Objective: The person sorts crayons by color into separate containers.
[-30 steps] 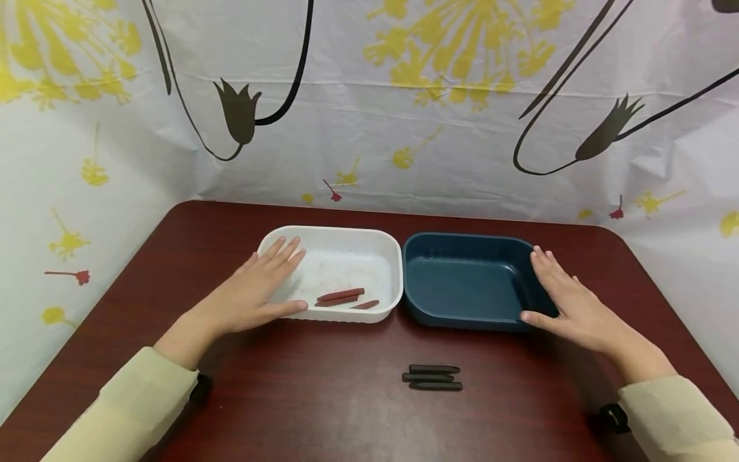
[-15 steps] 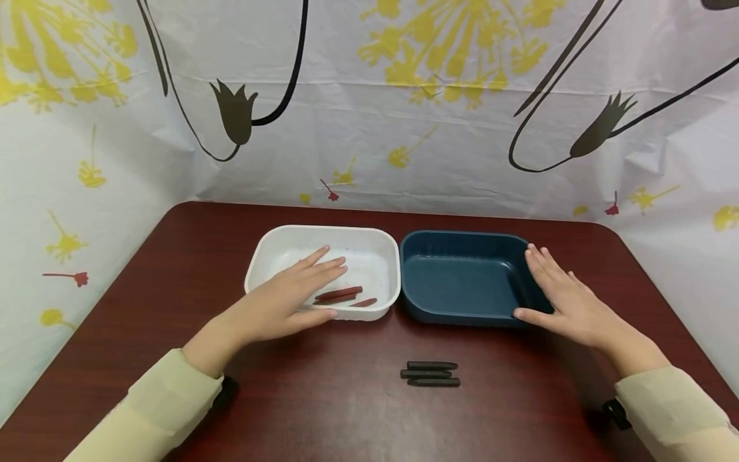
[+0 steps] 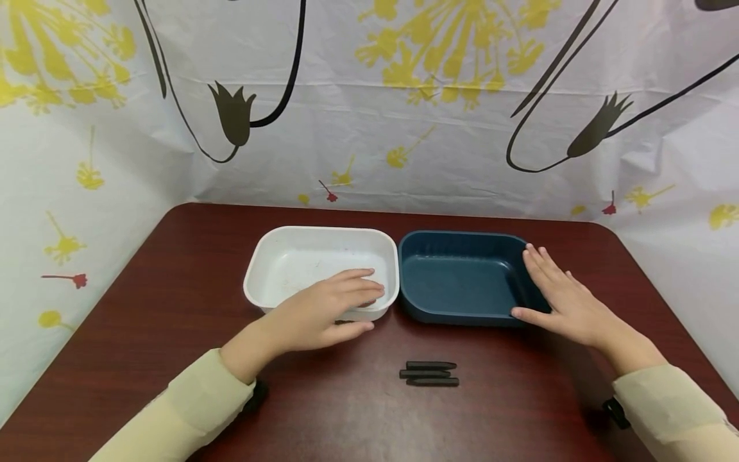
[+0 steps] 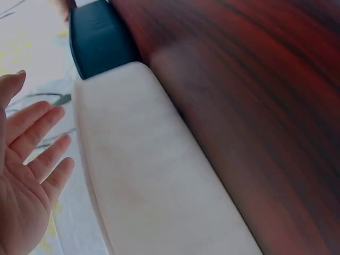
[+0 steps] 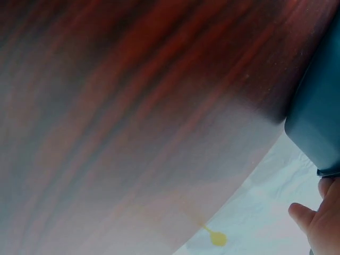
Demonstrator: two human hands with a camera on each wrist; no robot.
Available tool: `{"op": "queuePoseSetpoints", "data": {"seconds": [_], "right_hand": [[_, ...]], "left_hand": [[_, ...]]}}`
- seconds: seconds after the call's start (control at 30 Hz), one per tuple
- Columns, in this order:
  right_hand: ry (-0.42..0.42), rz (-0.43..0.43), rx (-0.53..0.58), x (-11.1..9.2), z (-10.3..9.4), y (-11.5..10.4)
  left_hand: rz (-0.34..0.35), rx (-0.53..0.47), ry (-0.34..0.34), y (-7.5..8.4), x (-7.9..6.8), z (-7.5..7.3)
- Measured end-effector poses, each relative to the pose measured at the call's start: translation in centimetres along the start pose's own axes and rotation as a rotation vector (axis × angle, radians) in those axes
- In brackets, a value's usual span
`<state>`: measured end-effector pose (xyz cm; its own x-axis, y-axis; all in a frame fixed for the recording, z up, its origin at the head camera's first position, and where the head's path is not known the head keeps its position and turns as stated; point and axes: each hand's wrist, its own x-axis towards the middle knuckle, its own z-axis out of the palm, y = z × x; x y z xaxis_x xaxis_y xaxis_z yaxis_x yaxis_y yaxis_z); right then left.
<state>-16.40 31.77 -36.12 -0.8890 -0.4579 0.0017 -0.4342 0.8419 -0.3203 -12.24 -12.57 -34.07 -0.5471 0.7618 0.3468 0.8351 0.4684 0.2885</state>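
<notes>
My left hand is over the front edge of a white tray, its fingers relaxed and spread, holding nothing. Beneath those fingers a bit of a reddish-brown crayon shows; the other crayons in the tray are hidden by the hand. In the left wrist view the left hand appears beside the white tray's wall. With straight fingers, my right hand rests at the right end of a dark blue tray. In the right wrist view, part of the right hand is by the blue tray's rim.
Several dark crayon-like sticks, pointed at one end, lie together on the reddish-brown table in front of the trays. The two trays stand side by side. A patterned white sheet hangs behind the table and along its sides.
My left hand has moved right and toward me across the white tray, from its left end to over the reddish-brown crayons, covering most of them. The right hand has stayed at the blue tray.
</notes>
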Motion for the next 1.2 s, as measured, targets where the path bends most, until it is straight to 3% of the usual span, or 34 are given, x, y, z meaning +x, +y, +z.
{"op": "queuePoseSetpoints", "data": {"seconds": [0.13, 0.37, 0.63, 0.9, 1.2], "right_hand": [[-0.004, 0.001, -0.009, 0.0, 0.1, 0.1], [0.001, 0.006, -0.020, -0.3, 0.1, 0.0], [-0.006, 0.022, -0.045, -0.2, -0.1, -0.1], [-0.013, 0.021, -0.069, -0.1, -0.2, -0.2], [-0.008, 0.011, -0.091, -0.2, -0.2, 0.0]], "left_hand": [[0.036, 0.007, -0.046, 1.1, 1.0, 0.4], [0.071, -0.076, -0.159, 3.1, 2.9, 1.9], [0.120, 0.034, -0.252, 4.9, 4.6, 3.8], [-0.048, 0.091, -0.361, 5.8, 5.8, 5.2], [-0.112, 0.057, -0.441, 5.4, 6.2, 5.9]]}}
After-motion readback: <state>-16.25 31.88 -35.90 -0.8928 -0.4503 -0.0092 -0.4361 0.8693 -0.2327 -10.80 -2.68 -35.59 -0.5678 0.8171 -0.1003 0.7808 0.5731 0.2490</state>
